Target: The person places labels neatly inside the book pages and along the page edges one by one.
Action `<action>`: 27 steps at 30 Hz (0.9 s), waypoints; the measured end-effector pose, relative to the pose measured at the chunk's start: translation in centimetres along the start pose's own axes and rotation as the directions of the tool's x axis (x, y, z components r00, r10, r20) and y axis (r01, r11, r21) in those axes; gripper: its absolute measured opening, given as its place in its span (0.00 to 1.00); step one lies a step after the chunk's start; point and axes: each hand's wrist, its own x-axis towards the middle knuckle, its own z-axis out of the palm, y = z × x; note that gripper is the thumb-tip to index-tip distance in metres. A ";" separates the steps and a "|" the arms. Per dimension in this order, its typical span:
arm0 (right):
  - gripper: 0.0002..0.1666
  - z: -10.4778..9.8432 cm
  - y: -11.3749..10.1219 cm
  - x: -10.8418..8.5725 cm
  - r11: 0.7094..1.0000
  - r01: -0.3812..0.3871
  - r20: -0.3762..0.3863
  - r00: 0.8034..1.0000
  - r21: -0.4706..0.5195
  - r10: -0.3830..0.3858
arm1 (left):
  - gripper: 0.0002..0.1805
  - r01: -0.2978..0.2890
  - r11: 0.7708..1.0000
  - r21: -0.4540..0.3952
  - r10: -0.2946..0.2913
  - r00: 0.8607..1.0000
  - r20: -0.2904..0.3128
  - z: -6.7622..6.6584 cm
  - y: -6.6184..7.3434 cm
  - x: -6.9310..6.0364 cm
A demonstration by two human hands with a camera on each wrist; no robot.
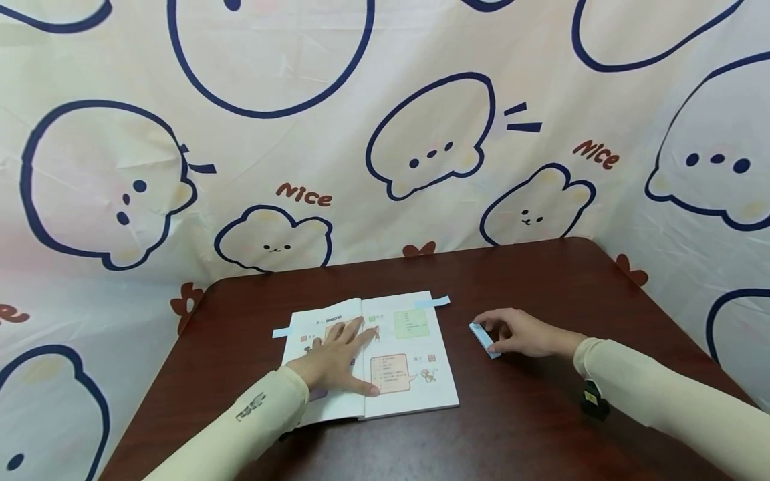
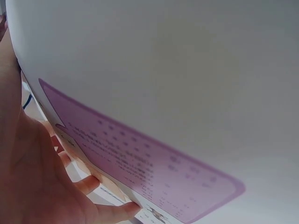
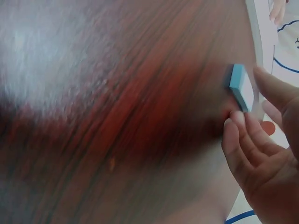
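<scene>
An open book [image 1: 415, 341] with printed pages lies on the brown table. My left hand [image 1: 333, 361] rests on it with the fingers spread, mostly over the left page and across the centre fold. In the left wrist view the page [image 2: 140, 144] fills most of the picture, a purple text box on it. Light blue sticky tabs [image 1: 442, 301] stick out from the book's right and left edges. To the right of the book, my right hand [image 1: 523, 332] holds a narrow light blue sticky note pad [image 1: 483, 339] between thumb and curled fingers, at or just above the table.
The dark red-brown table [image 1: 529, 407] has rounded far corners. Behind it and at both sides hangs a pale cloth [image 1: 349, 147] printed with blue cartoon outlines. A small black device [image 1: 594, 399] sits under the right sleeve.
</scene>
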 end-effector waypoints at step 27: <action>0.12 2.1 -0.9 0.3 0.942 -0.053 -0.174 0.985 -0.333 -0.006 | 0.62 -0.001 1.000 0.005 0.001 1.000 0.004 0.2 -0.1 0.1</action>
